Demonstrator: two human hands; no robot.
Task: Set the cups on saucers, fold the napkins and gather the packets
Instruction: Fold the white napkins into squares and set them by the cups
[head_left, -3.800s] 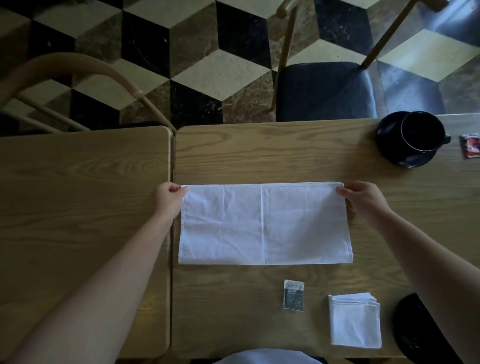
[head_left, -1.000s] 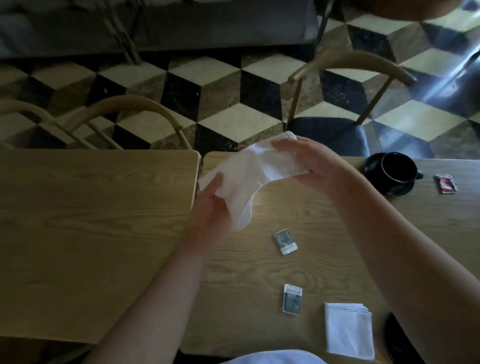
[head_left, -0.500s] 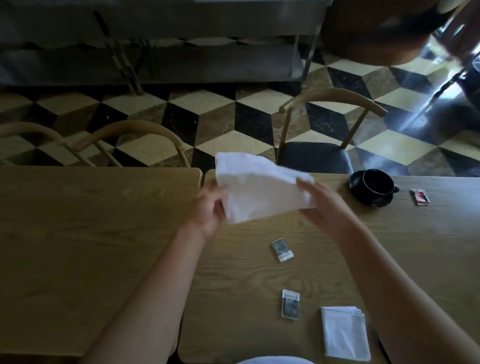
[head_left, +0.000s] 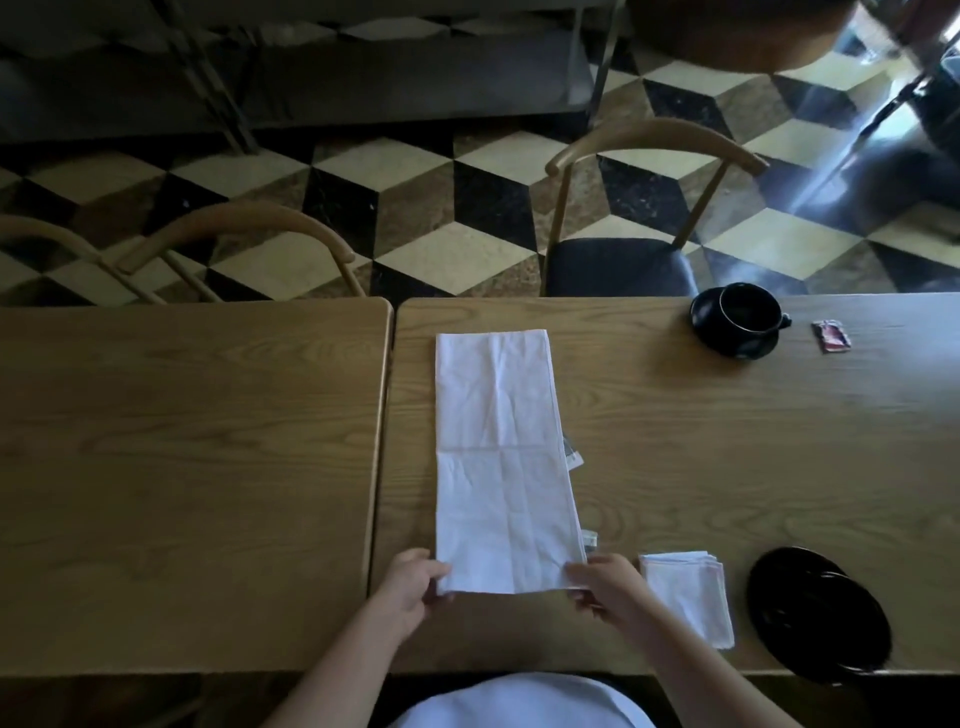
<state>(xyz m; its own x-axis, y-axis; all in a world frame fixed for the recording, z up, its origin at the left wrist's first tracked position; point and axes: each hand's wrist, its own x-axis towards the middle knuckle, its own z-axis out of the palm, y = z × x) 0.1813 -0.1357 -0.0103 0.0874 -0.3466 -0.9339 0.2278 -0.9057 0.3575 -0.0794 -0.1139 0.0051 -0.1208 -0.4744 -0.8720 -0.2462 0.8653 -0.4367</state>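
- The left hand (head_left: 413, 584) is pinching the near left corner of the long white napkin (head_left: 501, 457), thumb on top and fingers curled under the hem.
- The right hand (head_left: 602, 584) is gripping the near right corner the same way, fingers bent around the cloth edge.
- The napkin is lying flat in a narrow strip, running away from the person along the left part of the right table (head_left: 727, 467), with a crease line crossing it about halfway up.
- Two small packets are peeking out from under the strip's right edge: one packet (head_left: 571, 457) near the crease, and a second packet (head_left: 588, 540) just above the right hand. Most of each is hidden by cloth.
- A folded napkin (head_left: 688, 597) is sitting just beside the right hand, squared up near the table's front edge.
- A black saucer (head_left: 818, 613) is resting to the right of that, bare, its rim close to the front edge.
- At the far side, a black cup (head_left: 750, 312) is sitting on its saucer (head_left: 737, 343); what is inside the cup is too dark to tell.
- A red packet (head_left: 831, 336) is lying just right of that cup, apart from it.
- The left table (head_left: 182, 467) is butting up against the right one, a thin seam between them just left of the strip.
- Open wood is stretching between the strip and the cup.
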